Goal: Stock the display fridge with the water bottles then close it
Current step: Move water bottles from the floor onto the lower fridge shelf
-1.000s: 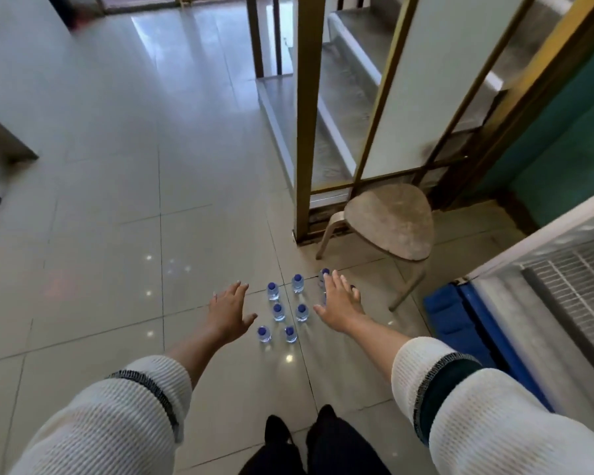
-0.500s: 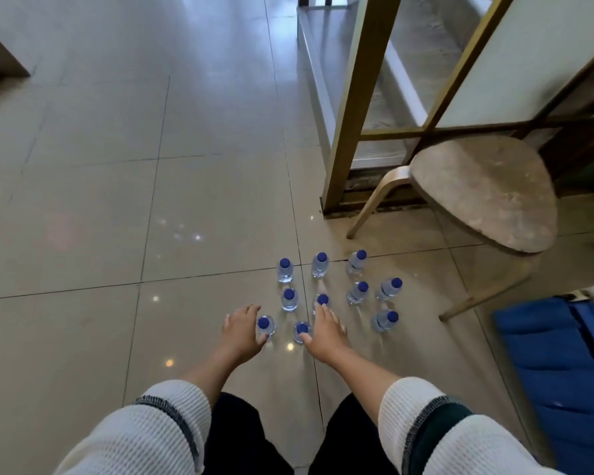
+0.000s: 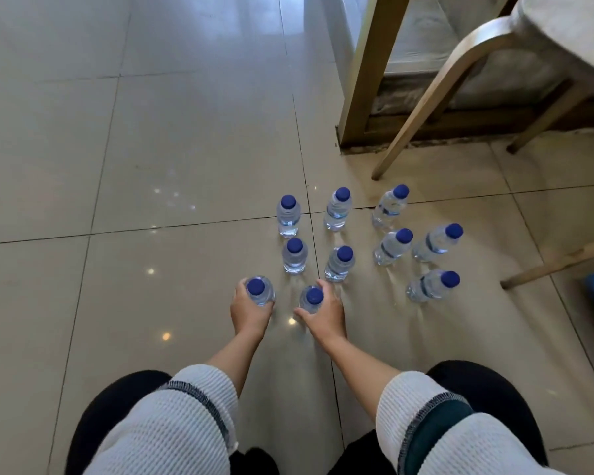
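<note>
I'm wearing a white waffle-knit sweater whose left sleeve (image 3: pixel 172 419) and right sleeve (image 3: pixel 436 423) are pushed up, leaving my forearms bare down to my left hand (image 3: pixel 251 311) and right hand (image 3: pixel 324 315). Each cuff has a dark blue-grey stitched band, and a dark teal layer shows at the right one. My black trousers (image 3: pixel 494 389) cover both knees.

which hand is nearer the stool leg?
Right. The right hand grips a bottle on the stool leg's side; the left hand grips another bottle farther left.
</note>
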A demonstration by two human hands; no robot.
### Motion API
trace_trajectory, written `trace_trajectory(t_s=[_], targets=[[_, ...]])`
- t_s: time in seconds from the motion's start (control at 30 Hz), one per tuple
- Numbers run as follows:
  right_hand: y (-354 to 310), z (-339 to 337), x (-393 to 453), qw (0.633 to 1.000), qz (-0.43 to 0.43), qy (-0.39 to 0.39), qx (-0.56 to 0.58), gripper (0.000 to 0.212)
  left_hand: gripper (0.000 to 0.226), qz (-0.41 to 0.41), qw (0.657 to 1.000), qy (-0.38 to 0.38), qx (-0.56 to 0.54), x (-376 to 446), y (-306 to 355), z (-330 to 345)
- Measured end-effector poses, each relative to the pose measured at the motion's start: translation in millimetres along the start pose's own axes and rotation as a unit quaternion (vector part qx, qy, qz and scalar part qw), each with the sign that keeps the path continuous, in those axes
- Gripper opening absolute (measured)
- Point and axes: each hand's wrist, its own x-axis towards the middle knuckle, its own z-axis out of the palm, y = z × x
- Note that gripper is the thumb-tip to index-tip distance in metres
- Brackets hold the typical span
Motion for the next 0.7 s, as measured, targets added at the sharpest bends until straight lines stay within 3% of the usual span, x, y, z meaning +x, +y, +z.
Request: trace_trajectory(t_s=[0.17,0.37,0.7], targets=[[9.4,3.0,7.3,0.999,-0.030,0.020,0.001,0.052,0.055,0.043,0.998,-0.009,-0.034,-0.3,-7.4,-1.3],[0.3,-16.0,-2.7,0.998,-0.049,0.018,0.041,0.045,0.052,0.070,0.996,-0.006,-0.059,-13.5,7.8,-15.4],[-167.5,-166.7,-130.2,0.993,-0.074,0.031,0.083,0.056,0.053,0.118,0.990,-0.044,-0.071,-126.0,188.8,-161.1]])
